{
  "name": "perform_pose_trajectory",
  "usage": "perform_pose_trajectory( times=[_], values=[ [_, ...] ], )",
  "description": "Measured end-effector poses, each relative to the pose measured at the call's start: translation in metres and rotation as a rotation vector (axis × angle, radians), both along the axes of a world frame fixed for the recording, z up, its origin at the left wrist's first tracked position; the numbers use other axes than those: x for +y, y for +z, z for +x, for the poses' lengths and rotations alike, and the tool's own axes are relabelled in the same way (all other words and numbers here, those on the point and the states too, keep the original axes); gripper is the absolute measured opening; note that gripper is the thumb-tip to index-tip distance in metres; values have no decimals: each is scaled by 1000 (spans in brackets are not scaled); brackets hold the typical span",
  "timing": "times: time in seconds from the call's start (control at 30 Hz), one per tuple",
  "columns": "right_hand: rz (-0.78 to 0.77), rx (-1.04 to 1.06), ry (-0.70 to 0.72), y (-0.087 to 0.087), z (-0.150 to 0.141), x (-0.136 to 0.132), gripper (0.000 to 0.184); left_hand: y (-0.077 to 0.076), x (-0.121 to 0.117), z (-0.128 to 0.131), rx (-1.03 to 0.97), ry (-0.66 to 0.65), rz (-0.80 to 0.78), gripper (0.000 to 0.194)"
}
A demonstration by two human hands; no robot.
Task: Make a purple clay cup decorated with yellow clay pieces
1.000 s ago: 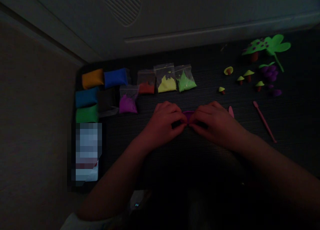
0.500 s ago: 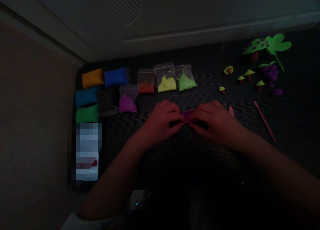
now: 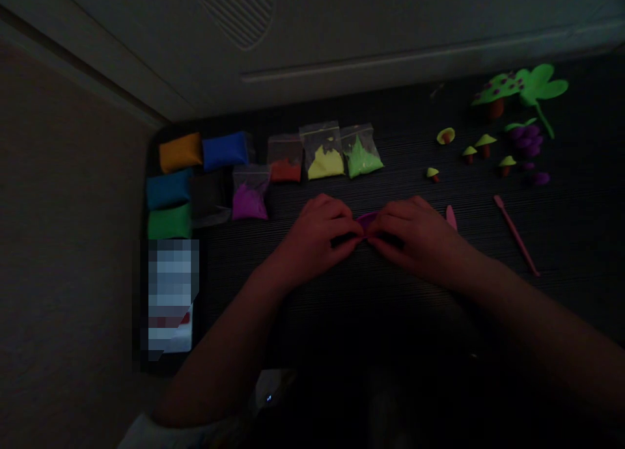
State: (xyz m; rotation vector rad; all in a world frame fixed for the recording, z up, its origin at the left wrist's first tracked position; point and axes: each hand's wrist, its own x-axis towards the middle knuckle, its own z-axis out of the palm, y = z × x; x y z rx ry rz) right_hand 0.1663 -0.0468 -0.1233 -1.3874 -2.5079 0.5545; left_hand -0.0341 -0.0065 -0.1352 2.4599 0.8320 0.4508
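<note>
A thin purple piece of modelling clay [image 3: 367,222] is pinched between both hands at the middle of the dark table. My left hand [image 3: 328,231] grips its left side with thumb and fingers closed. From the right, my right hand [image 3: 413,235] pinches the other side, its fingertips close to those of the left. Fingers cover most of the clay, so its full outline is hidden. Just beyond my right hand, the tip of a pink modelling tool [image 3: 451,217] shows. Another pink tool [image 3: 516,235] lies farther right.
Left of the hands lie an opened purple clay bag [image 3: 250,200], red [image 3: 286,169], yellow [image 3: 326,163] and light green [image 3: 362,157] bags, plus several packed blocks. A phone-like screen [image 3: 170,299] sits lower left. Small clay mushrooms [image 3: 485,143], purple grapes [image 3: 527,140] and a green flower [image 3: 541,88] stand right.
Fingertips of both hands have drawn slightly closer together on the purple clay, and its near edge is now pinched between them. Everything else stays in place.
</note>
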Motion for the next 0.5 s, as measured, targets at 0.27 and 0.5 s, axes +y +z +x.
perform_pose_trajectory(
  times=[0.27,0.5],
  values=[
    [-34,32,-5,1,-1,1,15,2,-2,2,15,10,-19,11],
    [-91,78,13,3,4,2,13,0,-1,2,12,9,-13,10]
  ],
)
